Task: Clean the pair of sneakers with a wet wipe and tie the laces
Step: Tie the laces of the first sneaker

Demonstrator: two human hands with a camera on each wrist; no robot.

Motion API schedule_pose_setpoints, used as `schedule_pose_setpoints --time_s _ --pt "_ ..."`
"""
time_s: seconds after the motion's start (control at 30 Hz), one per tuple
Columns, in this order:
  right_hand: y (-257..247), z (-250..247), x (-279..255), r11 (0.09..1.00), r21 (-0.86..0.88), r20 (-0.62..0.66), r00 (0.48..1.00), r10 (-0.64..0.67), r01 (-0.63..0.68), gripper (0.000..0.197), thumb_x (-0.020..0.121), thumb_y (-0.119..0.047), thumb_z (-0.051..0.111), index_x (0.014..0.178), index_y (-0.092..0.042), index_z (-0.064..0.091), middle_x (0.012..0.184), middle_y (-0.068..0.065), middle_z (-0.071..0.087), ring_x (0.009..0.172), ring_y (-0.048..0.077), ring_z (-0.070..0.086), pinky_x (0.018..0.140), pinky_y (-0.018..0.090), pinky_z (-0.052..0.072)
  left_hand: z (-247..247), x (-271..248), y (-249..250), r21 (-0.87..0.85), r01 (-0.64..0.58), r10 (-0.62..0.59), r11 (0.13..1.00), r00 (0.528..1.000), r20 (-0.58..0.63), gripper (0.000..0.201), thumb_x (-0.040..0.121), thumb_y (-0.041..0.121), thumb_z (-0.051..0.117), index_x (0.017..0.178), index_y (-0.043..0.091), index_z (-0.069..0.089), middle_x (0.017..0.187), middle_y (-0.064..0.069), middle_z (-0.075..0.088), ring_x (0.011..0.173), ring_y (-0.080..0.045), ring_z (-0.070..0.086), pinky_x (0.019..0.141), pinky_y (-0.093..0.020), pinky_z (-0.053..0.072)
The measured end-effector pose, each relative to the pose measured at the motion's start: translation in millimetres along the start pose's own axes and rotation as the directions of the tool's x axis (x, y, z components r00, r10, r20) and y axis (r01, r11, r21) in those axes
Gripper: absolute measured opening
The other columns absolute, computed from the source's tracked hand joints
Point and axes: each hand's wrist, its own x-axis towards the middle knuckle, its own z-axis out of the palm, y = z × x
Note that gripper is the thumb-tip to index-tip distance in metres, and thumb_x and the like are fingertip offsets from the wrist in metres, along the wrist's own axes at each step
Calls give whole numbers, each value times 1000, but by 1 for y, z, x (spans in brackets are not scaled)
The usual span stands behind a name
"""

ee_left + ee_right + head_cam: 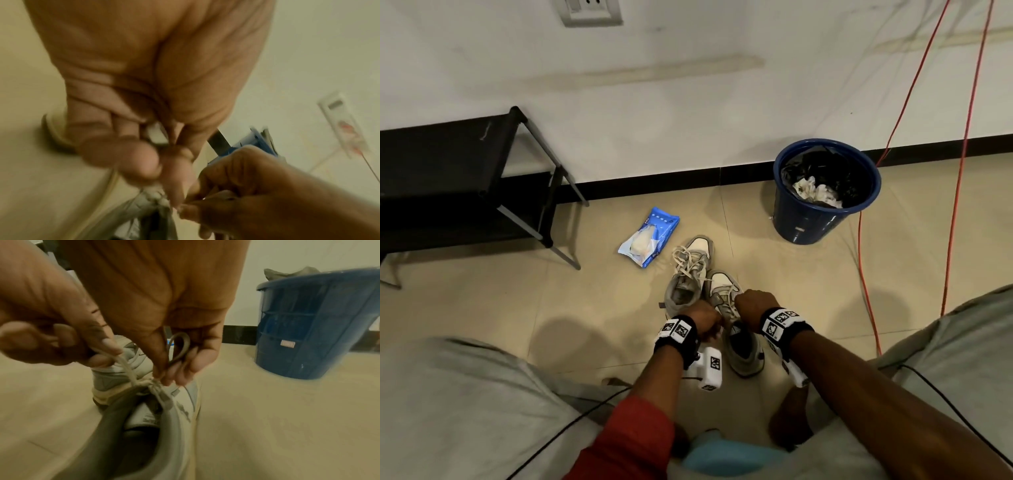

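Two grey-and-white sneakers stand on the tiled floor between my knees. The farther sneaker (pixel 690 274) has loose laces. Both hands work over the nearer sneaker (pixel 743 346) (pixel 164 410). My right hand (pixel 751 305) (pixel 172 371) pinches a lace loop (pixel 180 347) just above the knot at the top eyelets. My left hand (pixel 707 325) (pixel 162 175) pinches the other lace strand (pixel 126 366) and pulls it up to the left. A blue wet wipe pack (pixel 649 236) lies on the floor beyond the shoes, away from both hands.
A blue bin (pixel 825 192) (pixel 316 324) lined with a black bag holds crumpled wipes at the right by the wall. A black low rack (pixel 465 181) stands at the left. Orange cables (pixel 866 257) run down the floor on the right. My knees flank the shoes.
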Motion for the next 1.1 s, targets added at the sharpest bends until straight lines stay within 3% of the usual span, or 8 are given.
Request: schedule_pose_setpoints --time_s 0.13,0.23,0.37,0.47,0.6,0.77,0.97,1.1 --pt "-6 -9 -1 992 75 14 995 -99 98 28 90 -21 57 110 -3 60 116 18 62 110 35 58 84 36 47 15 6 2 -575 39 -99 817 992 -73 26 96 7 55 70 7 59 40 4 38 31 -8 32 35 -14 24" --pt "-17 -23 -3 975 21 79 972 -220 219 22 90 -15 55 103 1 64 109 20 65 104 36 61 81 37 47 26 -1 1 -751 40 -98 660 995 -34 24 99 9 49 76 10 54 53 -2 54 42 -13 51 42 -20 42" --pt "-24 -46 -3 955 -128 7 963 -270 269 25 92 -15 50 109 -3 64 111 17 64 104 35 61 77 37 48 29 6 2 -481 -14 -32 877 996 -87 15 99 18 50 87 14 59 86 -14 63 75 -27 61 71 -39 55" --pt "-22 -64 1 944 -136 -35 951 -309 302 20 83 -13 58 97 -7 72 98 14 67 88 33 64 64 30 41 24 11 5 -260 -61 44 964 996 -73 15 94 17 58 79 13 57 70 -9 60 57 -20 56 54 -28 50" --pt "4 -41 30 928 206 -168 945 -281 312 20 73 -10 69 85 -23 78 85 -1 74 79 22 67 69 26 49 11 8 1 -265 -98 89 959 995 -46 15 90 21 58 76 16 61 65 0 60 58 -15 54 53 -24 43" --pt "14 18 54 730 651 -195 975 -104 208 12 71 -9 78 79 -18 78 77 -2 74 75 13 67 71 24 49 5 12 -19 -230 -164 134 959 981 -141 26 71 38 82 74 14 74 65 0 67 59 -13 61 53 -23 47" --pt "13 32 63 689 717 -113 993 -32 103 11 75 -13 78 86 -15 78 85 1 74 78 10 63 69 19 43 0 22 -25 -354 -59 -18 934 977 -211 28 71 0 84 90 -15 69 76 -23 72 60 -27 71 59 -34 61" --pt "10 35 64 706 704 -116 993 4 80 13 78 -11 73 88 -17 78 90 0 74 83 10 62 74 19 41 6 30 -23 -75 -98 47 992 864 -502 17 74 18 81 75 2 76 70 -10 73 66 -24 71 67 -34 60"
